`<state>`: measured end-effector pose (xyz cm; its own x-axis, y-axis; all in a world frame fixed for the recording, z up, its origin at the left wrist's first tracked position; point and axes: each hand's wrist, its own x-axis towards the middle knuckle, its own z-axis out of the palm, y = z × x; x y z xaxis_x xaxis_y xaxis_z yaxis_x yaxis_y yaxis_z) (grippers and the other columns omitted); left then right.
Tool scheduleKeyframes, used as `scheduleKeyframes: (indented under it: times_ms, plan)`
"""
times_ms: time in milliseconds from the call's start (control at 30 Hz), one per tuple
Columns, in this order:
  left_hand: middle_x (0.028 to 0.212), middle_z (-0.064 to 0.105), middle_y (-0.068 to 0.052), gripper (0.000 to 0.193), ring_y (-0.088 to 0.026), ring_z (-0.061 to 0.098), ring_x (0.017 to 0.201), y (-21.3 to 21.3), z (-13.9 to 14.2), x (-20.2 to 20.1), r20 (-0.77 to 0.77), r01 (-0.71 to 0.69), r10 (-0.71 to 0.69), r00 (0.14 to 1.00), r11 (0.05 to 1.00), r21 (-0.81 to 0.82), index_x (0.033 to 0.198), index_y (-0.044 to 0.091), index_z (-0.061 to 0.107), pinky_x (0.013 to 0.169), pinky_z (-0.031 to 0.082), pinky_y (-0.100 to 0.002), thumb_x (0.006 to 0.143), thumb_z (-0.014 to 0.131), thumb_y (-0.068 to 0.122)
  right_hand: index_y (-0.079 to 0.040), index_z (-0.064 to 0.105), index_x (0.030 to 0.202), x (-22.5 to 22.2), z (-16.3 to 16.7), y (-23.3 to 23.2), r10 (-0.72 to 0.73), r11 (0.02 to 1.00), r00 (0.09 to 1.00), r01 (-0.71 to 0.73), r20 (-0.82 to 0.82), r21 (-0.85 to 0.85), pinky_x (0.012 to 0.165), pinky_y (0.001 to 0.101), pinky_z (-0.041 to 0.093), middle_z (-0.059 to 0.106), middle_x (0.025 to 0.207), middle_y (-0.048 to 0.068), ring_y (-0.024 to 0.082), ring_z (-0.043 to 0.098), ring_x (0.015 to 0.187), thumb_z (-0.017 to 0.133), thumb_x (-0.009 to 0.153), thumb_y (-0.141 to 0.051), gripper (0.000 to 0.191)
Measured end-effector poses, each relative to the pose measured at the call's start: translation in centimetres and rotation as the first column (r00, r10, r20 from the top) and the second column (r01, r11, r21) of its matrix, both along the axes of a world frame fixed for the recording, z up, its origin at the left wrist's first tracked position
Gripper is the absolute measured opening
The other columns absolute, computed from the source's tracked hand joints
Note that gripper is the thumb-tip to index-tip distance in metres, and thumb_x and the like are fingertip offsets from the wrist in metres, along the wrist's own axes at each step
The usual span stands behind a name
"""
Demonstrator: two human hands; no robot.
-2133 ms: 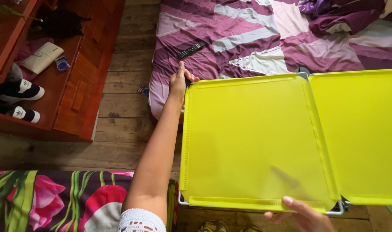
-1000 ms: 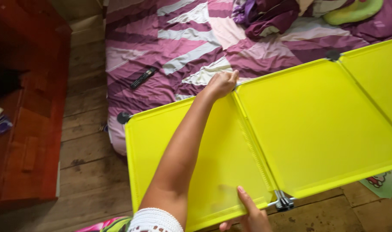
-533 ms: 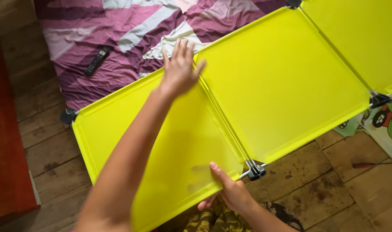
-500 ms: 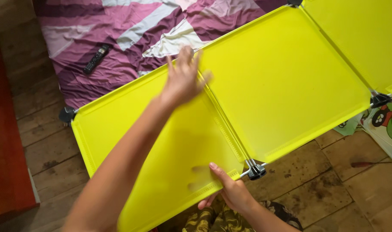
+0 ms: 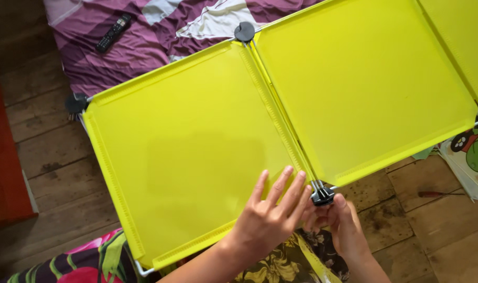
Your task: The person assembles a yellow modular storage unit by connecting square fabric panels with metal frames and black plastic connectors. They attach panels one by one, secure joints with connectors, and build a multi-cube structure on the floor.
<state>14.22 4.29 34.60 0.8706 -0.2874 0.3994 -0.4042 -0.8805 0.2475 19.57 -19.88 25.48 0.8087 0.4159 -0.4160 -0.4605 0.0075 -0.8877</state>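
2 hands | left hand point(image 5: 268, 220) flat on yellow panel point(image 5: 192, 152) | right hand point(image 5: 341, 225) pinching black connector point(image 5: 321, 196)

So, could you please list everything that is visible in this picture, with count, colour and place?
panels: two full and part of a third, yellow-green, joined side by side, across the middle
round connectors: four seen, black, at the panel corners
remote control: one, black, on the bedsheet, top left
bedsheet: one, purple with white and grey stripes, top
wooden floor: brown planks, left and lower right
red furniture: one, left edge
floral fabric: pink and green, bottom left
cartoon print: one, green figure, right edge
left hand: flat on the left panel's lower edge
right hand: at the bottom connector
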Motion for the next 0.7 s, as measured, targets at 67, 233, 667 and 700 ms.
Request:
scheduleKeyframes:
  times_ms: [67,233,667,700]
  plan:
    - [0.148,0.058,-0.022,0.039,-0.039,0.056,0.139,-0.1,-0.6,-0.3,0.042,0.014,-0.015,0.999,0.999,0.035,0.132,0.002,0.069,0.109,0.049,-0.058,0.097,0.062,0.018,0.002,0.072,0.098,0.5,0.8,0.2,0.001,1.000,0.998,0.000,-0.068,0.012,0.048,0.0298,0.050,0.074,0.072,0.013,0.021,0.067,0.058,0.043,0.101,-0.057,0.065]
    - [0.144,0.061,-0.022,0.040,-0.038,0.060,0.135,0.0,-0.7,-0.6,0.076,0.015,-0.020,0.997,0.998,0.067,0.127,-0.001,0.071,0.106,0.053,-0.055,0.093,0.062,0.017,0.002,0.067,0.097,0.4,2.6,1.0,-0.019,0.997,0.977,0.035,-0.210,0.071,0.049,0.0296,0.046,0.063,0.066,0.009,0.021,0.063,0.058,0.047,0.104,-0.056,0.062]
    - [0.145,0.060,-0.023,0.043,-0.039,0.059,0.136,0.3,-0.2,-0.3,0.056,0.026,-0.029,0.998,0.999,0.042,0.128,-0.002,0.070,0.105,0.054,-0.056,0.090,0.063,0.017,0.003,0.065,0.097,0.4,3.6,1.9,-0.044,0.993,0.970,0.069,-0.241,0.095,0.049,0.0285,0.046,0.058,0.065,0.006,0.023,0.066,0.063,0.045,0.104,-0.054,0.060]
    - [0.145,0.060,-0.023,0.043,-0.039,0.059,0.136,0.3,-0.3,-0.3,0.055,0.027,-0.029,0.998,0.999,0.037,0.128,-0.002,0.070,0.105,0.054,-0.056,0.090,0.063,0.018,0.003,0.064,0.097,0.4,3.7,1.9,-0.042,0.993,0.971,0.066,-0.236,0.096,0.049,0.0286,0.046,0.058,0.065,0.006,0.023,0.066,0.064,0.045,0.104,-0.054,0.060]
